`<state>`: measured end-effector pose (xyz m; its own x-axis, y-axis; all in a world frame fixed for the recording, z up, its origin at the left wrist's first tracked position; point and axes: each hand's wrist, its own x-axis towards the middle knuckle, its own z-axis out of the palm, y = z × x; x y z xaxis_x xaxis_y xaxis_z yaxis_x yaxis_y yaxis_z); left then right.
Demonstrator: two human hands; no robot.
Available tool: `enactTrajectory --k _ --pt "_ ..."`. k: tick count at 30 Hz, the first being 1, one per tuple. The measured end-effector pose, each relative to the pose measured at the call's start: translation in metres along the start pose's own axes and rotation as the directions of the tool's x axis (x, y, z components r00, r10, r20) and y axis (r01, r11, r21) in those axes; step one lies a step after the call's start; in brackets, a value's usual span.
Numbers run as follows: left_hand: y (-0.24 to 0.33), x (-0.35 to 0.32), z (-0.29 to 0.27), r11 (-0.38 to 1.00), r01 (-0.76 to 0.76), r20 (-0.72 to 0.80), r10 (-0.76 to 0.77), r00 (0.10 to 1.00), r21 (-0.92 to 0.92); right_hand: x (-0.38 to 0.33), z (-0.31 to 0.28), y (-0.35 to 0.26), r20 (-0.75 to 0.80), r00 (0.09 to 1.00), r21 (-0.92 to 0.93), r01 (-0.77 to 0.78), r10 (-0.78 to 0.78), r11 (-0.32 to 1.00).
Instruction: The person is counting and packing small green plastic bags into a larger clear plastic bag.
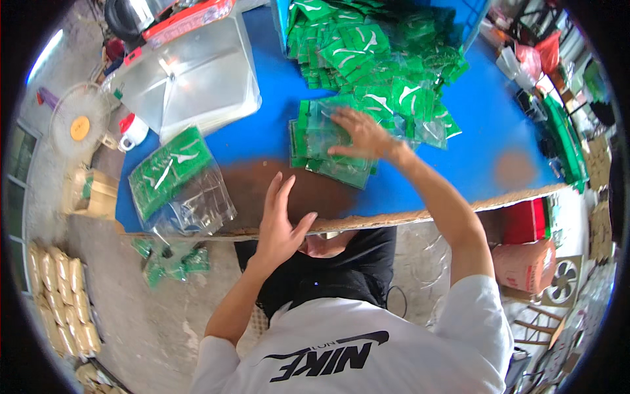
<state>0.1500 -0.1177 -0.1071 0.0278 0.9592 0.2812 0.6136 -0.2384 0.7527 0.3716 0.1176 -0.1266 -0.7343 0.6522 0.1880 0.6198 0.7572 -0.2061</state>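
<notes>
My right hand [361,134] lies with spread fingers on a small stack of flat green plastic packets [316,141] in the middle of the blue table. My left hand [282,220] hovers at the table's front edge with its fingers apart and nothing in it. Behind the stack, a large heap of green packets [354,49] spills out of a blue bin [278,26]. To the left, a clear plastic bag [203,197] with green packets [172,167] inside lies flat near the front edge.
A pile of large clear plastic bags [190,79] covers the table's back left, beside a white and red mug [134,131]. A fan [80,125] stands at far left above a cardboard box [98,194]. Green scraps [174,262] lie on the floor. Stuffed sacks [62,295] are stacked lower left.
</notes>
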Motion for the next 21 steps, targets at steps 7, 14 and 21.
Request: enactTrajectory --k 7,14,21 --pt "-0.02 0.016 0.035 0.946 -0.041 -0.023 0.051 0.998 0.321 -0.055 -0.001 -0.122 -0.2 0.922 -0.038 -0.347 0.333 0.937" --pt "-0.007 0.0 0.025 0.999 -0.03 -0.192 0.033 0.981 0.016 -0.092 -0.005 -0.104 -0.187 0.971 0.007 -0.148 0.147 0.989" --pt "0.006 -0.074 0.021 0.067 0.438 0.302 -0.631 0.714 -0.896 -0.098 0.003 -0.183 -0.063 0.978 0.24 0.209 -0.2 0.948"
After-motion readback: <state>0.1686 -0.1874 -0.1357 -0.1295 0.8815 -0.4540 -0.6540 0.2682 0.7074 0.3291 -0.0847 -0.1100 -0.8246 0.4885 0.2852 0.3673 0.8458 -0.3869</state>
